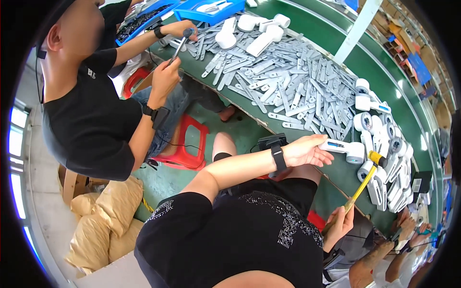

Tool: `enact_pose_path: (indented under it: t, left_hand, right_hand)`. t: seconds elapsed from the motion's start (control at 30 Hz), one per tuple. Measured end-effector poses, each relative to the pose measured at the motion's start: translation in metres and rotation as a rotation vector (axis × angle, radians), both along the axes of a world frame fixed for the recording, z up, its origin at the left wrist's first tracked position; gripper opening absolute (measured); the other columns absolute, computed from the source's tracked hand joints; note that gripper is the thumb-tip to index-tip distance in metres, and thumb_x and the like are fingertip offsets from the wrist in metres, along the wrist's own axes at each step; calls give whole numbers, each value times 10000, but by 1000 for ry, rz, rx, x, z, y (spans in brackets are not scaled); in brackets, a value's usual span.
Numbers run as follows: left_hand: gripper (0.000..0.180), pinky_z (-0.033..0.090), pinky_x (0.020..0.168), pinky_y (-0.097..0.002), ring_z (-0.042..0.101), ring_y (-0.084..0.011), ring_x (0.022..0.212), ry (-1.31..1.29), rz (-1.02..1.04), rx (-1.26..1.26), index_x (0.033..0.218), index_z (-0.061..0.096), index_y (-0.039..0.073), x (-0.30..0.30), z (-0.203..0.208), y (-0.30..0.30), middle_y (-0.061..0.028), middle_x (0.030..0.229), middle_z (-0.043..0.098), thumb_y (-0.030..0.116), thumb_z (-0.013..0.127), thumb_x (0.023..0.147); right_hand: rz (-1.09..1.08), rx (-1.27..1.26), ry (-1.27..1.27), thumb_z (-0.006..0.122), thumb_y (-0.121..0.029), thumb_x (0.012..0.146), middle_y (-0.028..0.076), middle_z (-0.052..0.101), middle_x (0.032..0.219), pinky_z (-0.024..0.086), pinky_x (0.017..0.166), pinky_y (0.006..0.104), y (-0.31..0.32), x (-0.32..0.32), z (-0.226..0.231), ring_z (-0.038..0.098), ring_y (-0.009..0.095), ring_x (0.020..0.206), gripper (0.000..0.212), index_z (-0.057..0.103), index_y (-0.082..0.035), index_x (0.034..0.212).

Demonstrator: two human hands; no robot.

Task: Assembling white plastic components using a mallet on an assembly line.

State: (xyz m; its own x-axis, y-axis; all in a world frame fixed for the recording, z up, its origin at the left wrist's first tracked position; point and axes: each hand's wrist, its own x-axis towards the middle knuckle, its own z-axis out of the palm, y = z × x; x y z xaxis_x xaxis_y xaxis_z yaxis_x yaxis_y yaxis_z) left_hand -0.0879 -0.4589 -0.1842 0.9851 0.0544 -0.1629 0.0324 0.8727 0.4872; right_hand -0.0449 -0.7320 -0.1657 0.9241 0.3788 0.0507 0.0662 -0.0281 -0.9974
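Observation:
My left hand (309, 151) stretches out over the green bench. Its thumb and fingers pinch the handle end of a white handheld-fan body (354, 151), whose round head points to the right. A dark slot runs along the fan's handle. Lower right, my right hand (339, 222) is wrapped round the yellow handle of a mallet (365, 185). The mallet's yellow-and-black head is raised beside the fan's round end; whether they touch I cannot tell. White fan bodies (390, 144) are heaped just beyond the mallet head.
Loose grey handle strips (293, 84) cover the bench. More white fan parts (265, 38) and a blue tray (209, 11) stand at the back. A co-worker (91, 110) with a hammer is at left, near a red stool (185, 144). Other people's arms (384, 254) reach in lower right.

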Motion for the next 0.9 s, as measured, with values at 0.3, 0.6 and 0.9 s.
enact_pose_path:
  t: [0.3, 0.6, 0.9]
  left_hand:
    - [291, 489, 474, -241, 634, -131, 544, 49, 302, 955, 1133, 619, 33, -71, 34, 41, -98, 775, 690, 259, 546, 965]
    - [280, 487, 675, -355, 603, -257, 752, 1082, 1115, 1972, 952, 676, 62, -160, 0, 169, -89, 803, 587, 246, 748, 753]
    - [269, 500, 687, -368, 629, -252, 761, 1111, 925, 1672, 867, 688, 66, -163, 4, 200, -76, 802, 634, 249, 783, 695]
  right_hand:
    - [62, -4, 61, 521, -62, 947, 17, 530, 692, 333, 427, 181, 11, 1, 1, 410, 41, 476, 413, 473, 15, 1350]
    - [84, -15, 63, 521, -68, 949, 11, 525, 679, 321, 415, 180, 22, 4, -3, 408, 40, 466, 419, 468, 19, 1356]
    - [108, -38, 48, 523, -103, 964, 15, 500, 675, 314, 405, 176, 27, 3, -7, 410, 47, 465, 413, 466, 21, 1353]
